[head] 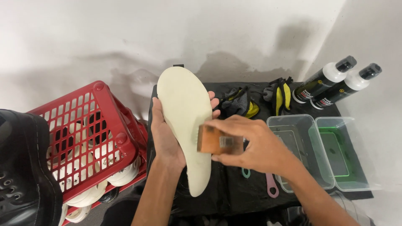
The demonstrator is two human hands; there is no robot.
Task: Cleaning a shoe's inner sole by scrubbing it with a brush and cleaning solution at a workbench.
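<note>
At far left sits a black boot (25, 167); beside it a red slatted basket (90, 138) holds pale soles. The left hand (167, 138) grips an upright cream insole (188, 121) from behind. The right hand (251, 144) clasps a wooden brush (217, 141) against it. Right: 2 clear plastic tubs (320, 150), the farther tinted green. Behind them, 2 dark-labelled white bottles (335, 81) lie tilted.

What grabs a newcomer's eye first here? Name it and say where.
The pale insole at centre, held upright by the left hand while the right hand presses a wooden brush against it. Next, the red basket of white shoes at left, and two clear tubs with two bottles behind them at right.
</note>
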